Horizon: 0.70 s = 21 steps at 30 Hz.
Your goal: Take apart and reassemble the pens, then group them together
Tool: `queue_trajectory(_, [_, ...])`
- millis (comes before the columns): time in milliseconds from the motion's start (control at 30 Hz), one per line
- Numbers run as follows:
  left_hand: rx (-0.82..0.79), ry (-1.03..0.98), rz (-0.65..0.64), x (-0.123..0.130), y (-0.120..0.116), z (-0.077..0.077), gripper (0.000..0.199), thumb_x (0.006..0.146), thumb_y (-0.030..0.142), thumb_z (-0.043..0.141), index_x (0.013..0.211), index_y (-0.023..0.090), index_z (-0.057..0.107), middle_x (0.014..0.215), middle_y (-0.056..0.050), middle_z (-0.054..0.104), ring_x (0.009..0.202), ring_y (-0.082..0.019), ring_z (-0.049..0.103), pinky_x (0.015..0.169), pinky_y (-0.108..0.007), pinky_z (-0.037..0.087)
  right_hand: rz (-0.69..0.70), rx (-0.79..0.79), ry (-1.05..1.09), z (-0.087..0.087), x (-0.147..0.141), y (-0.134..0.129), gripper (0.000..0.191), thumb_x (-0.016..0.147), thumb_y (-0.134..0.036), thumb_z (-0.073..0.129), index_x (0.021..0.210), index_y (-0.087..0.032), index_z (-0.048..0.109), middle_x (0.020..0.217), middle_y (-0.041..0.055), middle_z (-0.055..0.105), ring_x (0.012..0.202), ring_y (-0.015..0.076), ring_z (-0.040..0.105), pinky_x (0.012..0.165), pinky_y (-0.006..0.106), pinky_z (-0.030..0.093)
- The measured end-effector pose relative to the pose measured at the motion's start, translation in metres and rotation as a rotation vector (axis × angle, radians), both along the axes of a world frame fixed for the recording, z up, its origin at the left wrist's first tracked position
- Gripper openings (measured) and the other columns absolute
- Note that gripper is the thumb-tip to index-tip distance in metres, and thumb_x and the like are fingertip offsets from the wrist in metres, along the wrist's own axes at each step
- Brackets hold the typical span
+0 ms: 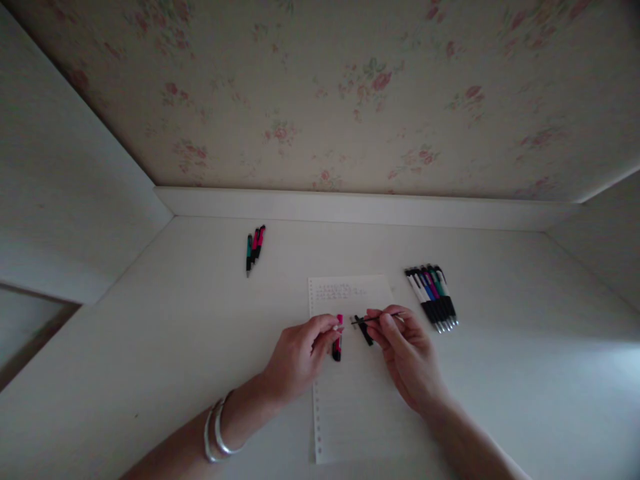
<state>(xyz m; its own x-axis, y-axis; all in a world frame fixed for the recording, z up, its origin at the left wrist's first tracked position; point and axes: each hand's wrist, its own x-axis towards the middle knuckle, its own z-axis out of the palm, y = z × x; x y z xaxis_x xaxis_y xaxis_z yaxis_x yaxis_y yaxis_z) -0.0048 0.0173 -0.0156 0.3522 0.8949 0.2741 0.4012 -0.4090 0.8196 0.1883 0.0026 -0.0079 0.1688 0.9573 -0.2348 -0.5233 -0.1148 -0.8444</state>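
My right hand (407,353) pinches a thin dark pen refill (370,320), its tip pointing left. My left hand (303,350) is closed, with thumb and forefinger together at a small pale piece too small to name. Under the left fingertips lies a pink and black pen barrel (337,347) on a sheet of lined paper (360,413). A black pen part (368,335) rests on the sheet beside my right fingers, partly hidden by the refill. Handwriting fills the top lines of the paper.
At the right lies a row of several pens (433,297) in mixed colours with black grips. Further back on the left is a small group of 3 pens (255,247), one teal and two pink. A white ledge (360,208) and white side panels border the white tabletop (200,333).
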Motion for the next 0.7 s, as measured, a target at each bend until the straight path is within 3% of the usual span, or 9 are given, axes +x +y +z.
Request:
queue_trajectory(267, [0.051,0.008,0.01,0.0,0.001,0.003,0.016,0.097,0.024,0.055,0.105,0.017,0.068,0.077,-0.003,0.075,0.061,-0.012,0.068,0.067,-0.022,0.057,-0.032,0.011,-0.002,-0.001,0.001,0.001,0.021,0.074,-0.034,0.084,0.083,-0.024,0.067,0.089,0.0007,0.077,0.078,0.0106,0.071,0.072,0.019,0.058])
queue_trajectory(467, [0.06,0.008,-0.01,0.001,0.002,0.006,0.015,0.096,0.021,0.056,0.104,0.017,0.068,0.089,-0.006,0.077,0.074,-0.015,0.072,0.075,-0.025,0.058,-0.023,0.026,-0.032,-0.001,0.0,0.003,0.02,0.076,-0.034,0.082,0.084,-0.024,0.067,0.09,0.0004,0.076,0.079,0.0103,0.07,0.074,0.019,0.058])
queue_trajectory(700, [0.059,0.015,-0.012,0.0,0.002,0.005,0.014,0.097,0.021,0.056,0.104,0.018,0.067,0.09,-0.005,0.077,0.077,-0.015,0.072,0.075,-0.025,0.058,-0.008,0.073,-0.152,-0.011,-0.001,0.001,0.02,0.08,-0.035,0.079,0.089,-0.023,0.066,0.087,0.0013,0.076,0.075,0.0129,0.07,0.073,0.025,0.056])
